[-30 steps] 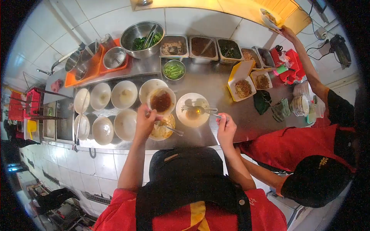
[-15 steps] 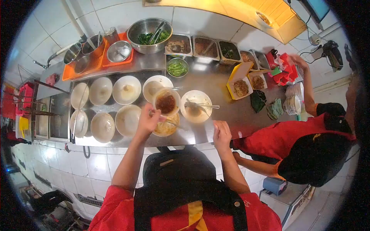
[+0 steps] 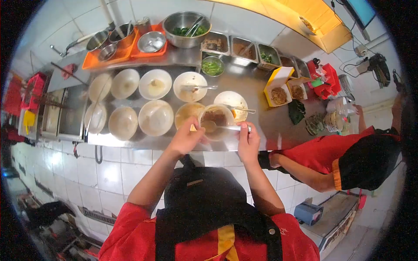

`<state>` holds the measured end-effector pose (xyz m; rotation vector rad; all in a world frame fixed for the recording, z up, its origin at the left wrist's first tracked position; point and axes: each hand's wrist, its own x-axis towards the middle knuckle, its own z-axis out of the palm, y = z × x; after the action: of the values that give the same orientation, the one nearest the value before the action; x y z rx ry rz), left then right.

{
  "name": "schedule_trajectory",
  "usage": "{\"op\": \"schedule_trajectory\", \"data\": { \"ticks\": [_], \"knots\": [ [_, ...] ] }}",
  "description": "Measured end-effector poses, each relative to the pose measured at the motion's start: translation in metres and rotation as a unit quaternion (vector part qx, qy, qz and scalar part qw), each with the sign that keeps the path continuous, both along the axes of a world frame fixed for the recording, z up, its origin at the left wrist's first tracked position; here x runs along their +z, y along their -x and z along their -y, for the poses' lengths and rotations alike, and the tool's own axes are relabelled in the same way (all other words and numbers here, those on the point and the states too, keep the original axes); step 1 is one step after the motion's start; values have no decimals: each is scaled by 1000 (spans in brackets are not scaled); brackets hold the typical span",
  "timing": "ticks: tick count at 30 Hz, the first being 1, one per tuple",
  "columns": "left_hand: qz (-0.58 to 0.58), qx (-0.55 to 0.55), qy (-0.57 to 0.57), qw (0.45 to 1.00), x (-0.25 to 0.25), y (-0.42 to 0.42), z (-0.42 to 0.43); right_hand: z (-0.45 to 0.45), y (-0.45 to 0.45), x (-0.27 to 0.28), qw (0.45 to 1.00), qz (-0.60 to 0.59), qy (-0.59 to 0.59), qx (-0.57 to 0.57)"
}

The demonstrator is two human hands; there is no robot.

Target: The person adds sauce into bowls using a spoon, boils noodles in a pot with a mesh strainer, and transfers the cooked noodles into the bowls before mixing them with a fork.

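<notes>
Sauce bowl point(image 3: 220, 118) sits in the left hand's point(image 3: 190, 135) closed grip; the right hand point(image 3: 249, 142) pinches a utensil point(image 3: 228, 128).

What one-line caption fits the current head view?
Left hand holds a bowl of brown sauce while the right hand holds a utensil over it, beside pale bowls on a steel counter.

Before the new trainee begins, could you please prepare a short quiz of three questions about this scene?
1. Which hand holds the spoon whose head is in the sauce bowl?
2. True or false: tongs rest in the large steel bowl of leafy greens.
3. What colour are the open takeaway boxes? a) blue b) yellow c) black

Key: 1. The right hand. 2. True. 3. b.
</notes>
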<state>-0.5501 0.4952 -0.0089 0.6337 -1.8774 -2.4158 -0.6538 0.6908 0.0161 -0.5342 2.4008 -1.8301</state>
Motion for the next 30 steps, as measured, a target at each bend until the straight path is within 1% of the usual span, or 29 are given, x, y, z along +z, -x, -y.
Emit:
{"op": "schedule_trajectory", "data": {
  "ticks": [1,3,4,5,6,8,9,10,11,12,13,14,15,16,17,18,19,20,21,22,23,24,25,26,28,29,30],
  "knots": [
    [6,2,-45,999,2,-15,-7,-7,-6,-2,999,41,-5,20],
    [13,0,-33,999,1,-47,-22,-29,-19,-3,990,112,-40,80],
    [16,-12,-23,1000,0,-66,-32,-44,-29,-6,988,120,-40,88],
    [20,1,-68,997,-4,-84,-44,-59,-39,-9,985,102,-21,139],
    [26,10,-65,997,-5,-100,-56,-74,-47,-12,978,82,1,189],
    [116,36,-64,990,-6,-130,-83,-115,-62,-45,969,113,23,218],
    [124,44,-63,989,-24,-147,-97,-133,-70,-58,968,158,18,194],
    [155,61,-52,985,-57,-164,-111,-150,-78,-71,964,204,12,169],
    [188,78,-43,978,-81,-180,-123,-170,-87,-86,961,215,11,174],
    [197,83,-44,976,-93,-188,-131,-189,-95,-102,959,216,-88,161],
    [211,123,-58,968,-103,-192,-141,-207,-103,-118,948,211,-185,148],
    [225,163,-74,958,-112,-196,-151,-225,-113,-133,946,217,-187,153],
    [248,181,-28,951,-120,-195,-155,-244,-122,-147,935,212,-241,149],
    [250,185,-31,950,-141,-195,-155,-263,-130,-162,923,204,-294,144],
    [247,206,1,947,-175,-195,-155,-284,-139,-180,921,204,-298,148],
    [246,226,31,942,-213,-197,-157,-311,-152,-198,918,199,-319,129],
    [227,243,94,938,-264,-195,-154,-338,-163,-216,915,192,-338,109],
    [206,258,156,931,-300,-189,-147,-370,-173,-233,900,213,-366,100],
    [178,273,186,927,-300,-178,-139,-397,-181,-244,885,232,-393,91],
    [150,290,214,921,-297,-164,-129,-407,-187,-233,859,301,-407,73],
    [149,295,207,921,-302,-153,-119,-433,-198,-240,876,332,-344,63],
    [142,300,205,921,-308,-140,-107,-445,-202,-233,849,344,-397,59],
    [135,306,204,920,-312,-128,-97,-454,-206,-226,849,319,-417,64],
    [132,308,199,921,-322,-117,-88,-461,-208,-221,819,328,-467,56],
    [168,312,279,892,-336,-94,-73,-473,-218,-215,845,316,-429,52],
    [177,306,180,918,-316,-84,-65,-473,-218,-214,847,310,-429,47],
    [170,305,176,920,-315,-76,-62,-473,-217,-211,855,313,-413,36]
  ]
}}
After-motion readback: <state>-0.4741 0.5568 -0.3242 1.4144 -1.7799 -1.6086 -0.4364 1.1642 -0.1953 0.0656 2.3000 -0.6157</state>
